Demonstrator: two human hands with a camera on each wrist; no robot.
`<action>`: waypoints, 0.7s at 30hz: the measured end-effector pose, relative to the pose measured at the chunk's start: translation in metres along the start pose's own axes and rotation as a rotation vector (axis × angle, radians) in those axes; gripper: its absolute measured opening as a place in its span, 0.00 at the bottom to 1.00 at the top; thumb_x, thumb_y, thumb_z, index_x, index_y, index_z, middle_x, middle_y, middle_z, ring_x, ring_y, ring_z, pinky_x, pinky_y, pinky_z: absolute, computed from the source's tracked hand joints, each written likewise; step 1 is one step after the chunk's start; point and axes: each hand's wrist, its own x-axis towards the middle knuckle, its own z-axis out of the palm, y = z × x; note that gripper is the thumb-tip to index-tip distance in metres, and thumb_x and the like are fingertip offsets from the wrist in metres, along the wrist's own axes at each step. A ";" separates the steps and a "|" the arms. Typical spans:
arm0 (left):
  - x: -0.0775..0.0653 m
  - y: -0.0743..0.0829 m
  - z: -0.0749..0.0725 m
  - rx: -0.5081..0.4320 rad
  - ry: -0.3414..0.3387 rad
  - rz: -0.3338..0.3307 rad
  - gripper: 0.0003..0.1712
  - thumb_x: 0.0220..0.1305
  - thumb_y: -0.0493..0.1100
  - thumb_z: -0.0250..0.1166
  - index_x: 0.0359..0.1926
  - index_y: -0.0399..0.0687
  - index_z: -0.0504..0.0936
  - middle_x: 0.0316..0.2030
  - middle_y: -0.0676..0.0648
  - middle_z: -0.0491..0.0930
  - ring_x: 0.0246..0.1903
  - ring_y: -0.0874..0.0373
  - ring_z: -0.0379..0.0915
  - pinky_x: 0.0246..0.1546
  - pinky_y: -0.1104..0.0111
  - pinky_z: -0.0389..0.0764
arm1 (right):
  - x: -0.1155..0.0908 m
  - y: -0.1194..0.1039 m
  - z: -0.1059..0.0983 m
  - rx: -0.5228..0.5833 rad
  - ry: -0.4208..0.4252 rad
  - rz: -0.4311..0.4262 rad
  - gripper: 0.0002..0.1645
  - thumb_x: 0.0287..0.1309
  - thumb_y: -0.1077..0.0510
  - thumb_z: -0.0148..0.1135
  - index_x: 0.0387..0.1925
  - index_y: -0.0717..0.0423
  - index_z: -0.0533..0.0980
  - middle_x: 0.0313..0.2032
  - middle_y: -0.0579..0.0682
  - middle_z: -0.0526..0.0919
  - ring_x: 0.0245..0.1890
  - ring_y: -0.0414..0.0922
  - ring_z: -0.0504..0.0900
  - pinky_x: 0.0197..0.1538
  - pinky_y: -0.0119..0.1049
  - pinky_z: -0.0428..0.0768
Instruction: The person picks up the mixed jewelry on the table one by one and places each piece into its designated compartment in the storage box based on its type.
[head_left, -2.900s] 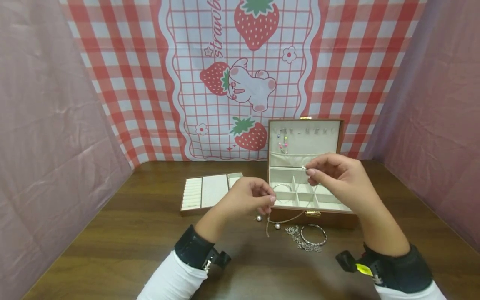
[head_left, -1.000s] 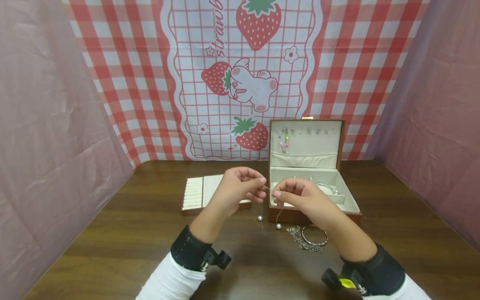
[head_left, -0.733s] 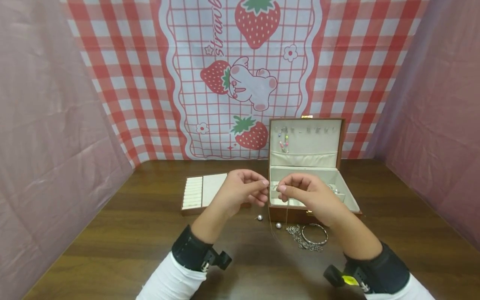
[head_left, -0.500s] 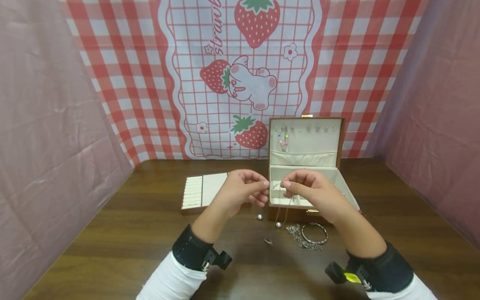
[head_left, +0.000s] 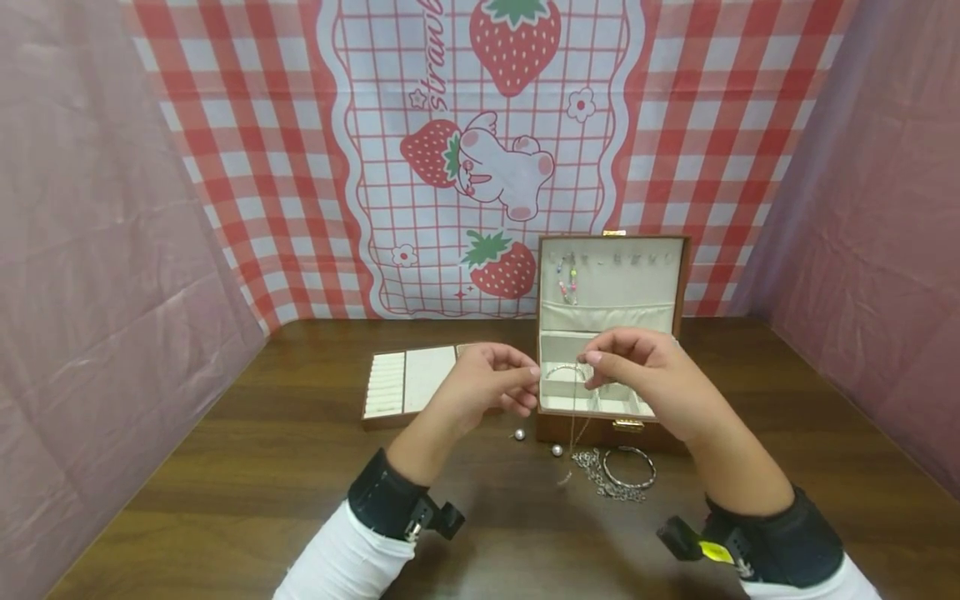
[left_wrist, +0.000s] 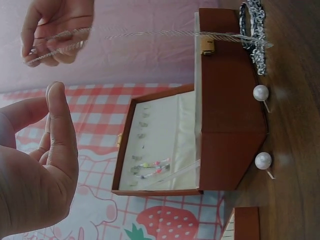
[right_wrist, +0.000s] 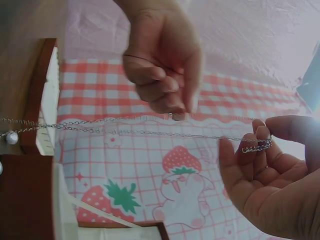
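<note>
My right hand pinches a thin silver chain necklace between thumb and fingertips, above the front of the open jewelry box. The necklace hangs in long strands toward the table; in the right wrist view a short end of the chain loops over the fingers. To its left hovers my left hand, fingers loosely bent and thumb close to them. The left wrist view shows no chain at the left fingertips. Two pearl earrings, one pearl and another pearl, lie below.
A silver bangle and a heaped silver chain lie before the box. One compartment holds a bracelet; a colorful beaded bracelet hangs in the lid. A jewelry tray sits left, partly behind my left hand.
Both hands were close together at the chain. My right hand has drawn away rightward with the necklace, whose strands now hang farther right. My left hand has stayed nearly in place.
</note>
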 end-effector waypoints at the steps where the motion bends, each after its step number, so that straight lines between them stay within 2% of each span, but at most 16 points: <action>1: 0.001 -0.001 0.001 0.004 -0.006 -0.005 0.10 0.63 0.31 0.64 0.41 0.25 0.78 0.23 0.43 0.81 0.20 0.57 0.79 0.26 0.64 0.86 | 0.000 -0.001 -0.002 0.012 0.009 -0.010 0.08 0.68 0.62 0.57 0.39 0.65 0.79 0.31 0.49 0.81 0.31 0.47 0.83 0.40 0.35 0.84; 4: 0.004 -0.007 0.003 0.020 -0.014 -0.020 0.10 0.63 0.32 0.64 0.41 0.25 0.78 0.24 0.42 0.81 0.20 0.57 0.79 0.26 0.64 0.86 | 0.002 -0.007 -0.010 0.037 0.011 -0.033 0.07 0.68 0.64 0.56 0.37 0.60 0.80 0.27 0.50 0.78 0.25 0.44 0.79 0.32 0.35 0.83; 7: 0.008 -0.014 0.004 0.040 -0.001 -0.032 0.08 0.63 0.31 0.64 0.39 0.27 0.79 0.25 0.41 0.81 0.20 0.56 0.79 0.27 0.63 0.86 | 0.007 -0.016 -0.019 0.013 0.016 -0.030 0.06 0.68 0.63 0.57 0.37 0.58 0.80 0.23 0.50 0.75 0.23 0.43 0.75 0.26 0.34 0.80; 12: 0.020 -0.028 0.003 0.161 0.025 -0.046 0.08 0.60 0.31 0.66 0.39 0.30 0.80 0.31 0.42 0.81 0.27 0.52 0.81 0.29 0.62 0.86 | 0.022 -0.031 -0.036 -0.045 0.027 -0.039 0.05 0.66 0.63 0.58 0.36 0.58 0.81 0.23 0.50 0.74 0.20 0.42 0.70 0.19 0.33 0.72; 16: 0.030 -0.037 0.003 0.256 0.036 -0.069 0.15 0.58 0.33 0.69 0.45 0.32 0.78 0.41 0.40 0.79 0.37 0.46 0.81 0.30 0.62 0.86 | 0.036 -0.039 -0.051 -0.046 0.011 -0.042 0.06 0.66 0.64 0.59 0.35 0.56 0.82 0.22 0.48 0.74 0.18 0.40 0.68 0.16 0.34 0.67; 21: 0.041 -0.044 0.004 0.273 0.048 -0.127 0.26 0.57 0.34 0.70 0.55 0.33 0.73 0.52 0.35 0.73 0.45 0.44 0.78 0.32 0.60 0.86 | 0.052 -0.045 -0.066 -0.136 0.011 0.042 0.05 0.66 0.60 0.61 0.36 0.56 0.81 0.22 0.48 0.74 0.18 0.40 0.67 0.17 0.33 0.67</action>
